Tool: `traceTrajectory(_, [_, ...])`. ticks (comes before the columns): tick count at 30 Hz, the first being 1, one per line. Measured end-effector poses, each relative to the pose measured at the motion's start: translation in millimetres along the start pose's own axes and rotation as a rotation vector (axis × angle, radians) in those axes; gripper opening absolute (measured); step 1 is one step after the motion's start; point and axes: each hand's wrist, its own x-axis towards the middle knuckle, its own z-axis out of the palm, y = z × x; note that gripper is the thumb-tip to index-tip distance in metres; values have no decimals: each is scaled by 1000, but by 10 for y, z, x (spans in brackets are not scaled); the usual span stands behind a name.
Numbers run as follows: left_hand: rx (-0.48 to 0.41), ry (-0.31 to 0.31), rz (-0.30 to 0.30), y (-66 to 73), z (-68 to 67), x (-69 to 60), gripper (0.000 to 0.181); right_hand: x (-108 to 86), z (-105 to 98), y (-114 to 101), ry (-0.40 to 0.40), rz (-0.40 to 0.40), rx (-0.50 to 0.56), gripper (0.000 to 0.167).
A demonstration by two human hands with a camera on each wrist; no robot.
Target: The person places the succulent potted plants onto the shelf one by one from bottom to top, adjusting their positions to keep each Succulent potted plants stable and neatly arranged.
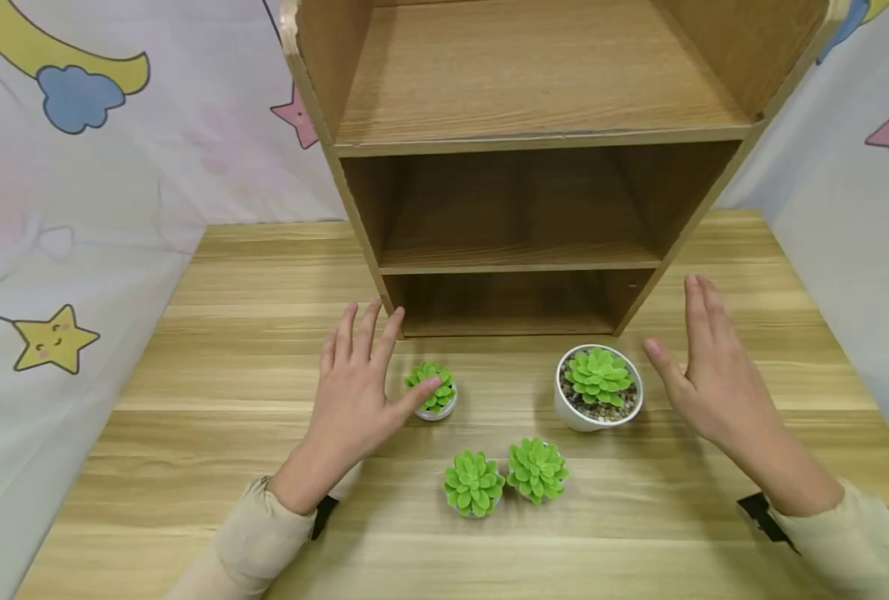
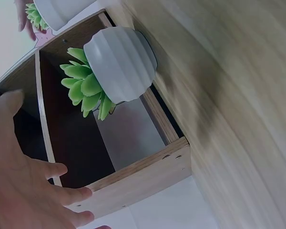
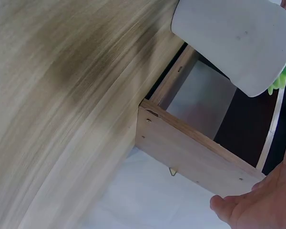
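Observation:
My left hand [image 1: 357,400] hovers with spread fingers beside a small potted succulent [image 1: 431,390], its thumb overlapping the leaves in the head view. In the left wrist view that plant's ribbed white pot [image 2: 121,64] stands apart from the fingers. To the right, my right hand [image 1: 721,387] is held with extended fingers, a gap away from a larger succulent in a smooth white pot [image 1: 597,387] topped with pebbles. Two more small succulents stand nearer to me, one at left [image 1: 473,484] and one at right [image 1: 537,471]. Neither hand holds anything.
A wooden shelf unit [image 1: 519,268] with stacked compartments stands behind the plants on the wood-grain table [image 1: 249,333]. White cloth printed with stars and moons [image 1: 152,183] hangs around the table's back and sides.

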Motion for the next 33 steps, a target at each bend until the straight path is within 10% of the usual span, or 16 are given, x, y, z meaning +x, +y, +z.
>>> traceTrajectory(11, [-12,13,19,13,38,24,107,81,33,20,36,-12,91,70])
traceTrajectory(33, [-157,-197,-15,-37,67,-4,125,303,106,-15,164,-35,181,63])
